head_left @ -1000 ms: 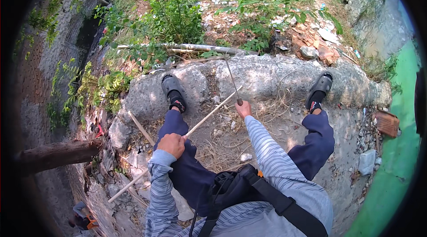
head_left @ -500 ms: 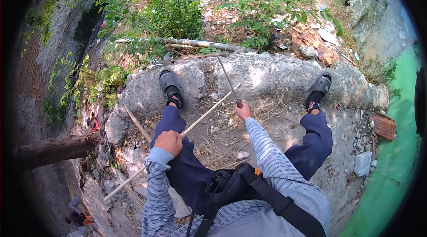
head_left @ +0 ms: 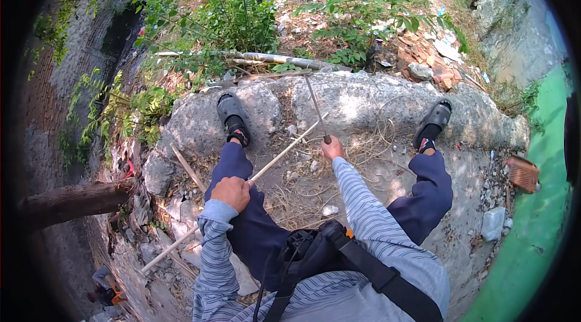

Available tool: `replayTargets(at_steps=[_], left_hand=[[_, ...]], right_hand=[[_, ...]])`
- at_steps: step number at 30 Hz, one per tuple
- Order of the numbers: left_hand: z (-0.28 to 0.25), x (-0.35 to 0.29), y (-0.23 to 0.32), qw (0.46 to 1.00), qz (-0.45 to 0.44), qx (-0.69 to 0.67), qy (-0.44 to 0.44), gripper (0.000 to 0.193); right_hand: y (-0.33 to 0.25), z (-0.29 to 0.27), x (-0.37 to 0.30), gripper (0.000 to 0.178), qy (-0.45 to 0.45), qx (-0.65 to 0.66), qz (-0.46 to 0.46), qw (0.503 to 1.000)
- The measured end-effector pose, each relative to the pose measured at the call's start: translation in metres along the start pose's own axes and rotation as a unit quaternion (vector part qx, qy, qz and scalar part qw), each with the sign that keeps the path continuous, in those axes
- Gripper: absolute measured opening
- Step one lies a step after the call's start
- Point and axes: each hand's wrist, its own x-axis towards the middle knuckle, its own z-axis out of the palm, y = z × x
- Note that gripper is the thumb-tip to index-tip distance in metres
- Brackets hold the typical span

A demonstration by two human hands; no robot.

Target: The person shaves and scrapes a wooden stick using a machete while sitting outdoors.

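Note:
My left hand [head_left: 230,194] is closed round a long, pale, thin wooden stick [head_left: 284,152], which slants from the lower left up to the right across my left thigh. In my right hand [head_left: 332,149] is a knife [head_left: 314,98] with a dark handle and a long, narrow blade pointing away from me. The blade crosses the stick near its far end; whether the two touch I cannot tell. Thin, pale shavings [head_left: 290,204] lie on the ground between my legs.
Both feet rest against a rough stone ledge [head_left: 345,101]. Beyond it are a pipe [head_left: 272,58], leafy plants [head_left: 242,19] and litter. A log [head_left: 78,204] juts in at left; a brown brick [head_left: 523,174] lies at right by a green wall [head_left: 532,225]. Another person [head_left: 109,289] is at lower left.
The knife's blade has swung slightly to the right and stands a little more upright over the stick's end. My left hand and the stick have hardly moved.

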Motion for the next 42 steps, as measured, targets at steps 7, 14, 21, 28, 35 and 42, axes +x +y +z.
replayTargets(at_steps=[7,14,21,28,35,42], left_hand=[[0.009,0.002,-0.01,1.0,-0.016,-0.001,-0.001,0.041],[0.001,0.002,-0.005,1.0,-0.014,0.007,-0.008,0.041],[0.002,-0.005,-0.006,0.999,-0.044,-0.009,-0.013,0.04],[0.001,0.002,-0.006,0.999,-0.032,0.005,-0.007,0.041],[0.004,-0.002,-0.007,0.999,-0.042,0.01,-0.003,0.042],[-0.002,-0.003,0.0,1.0,-0.02,-0.002,-0.003,0.042]], right_hand=[[-0.006,0.018,-0.003,0.031,0.019,-0.009,-0.02,1.0],[0.008,0.018,0.013,0.031,-0.01,0.124,0.093,0.988],[-0.008,0.022,-0.023,0.034,0.022,0.019,-0.014,0.999],[-0.01,0.017,-0.016,0.03,-0.003,0.027,0.048,0.998],[-0.01,0.025,-0.035,0.029,0.008,0.001,-0.041,0.999],[-0.01,0.003,-0.01,0.03,-0.012,-0.02,0.028,0.999]])
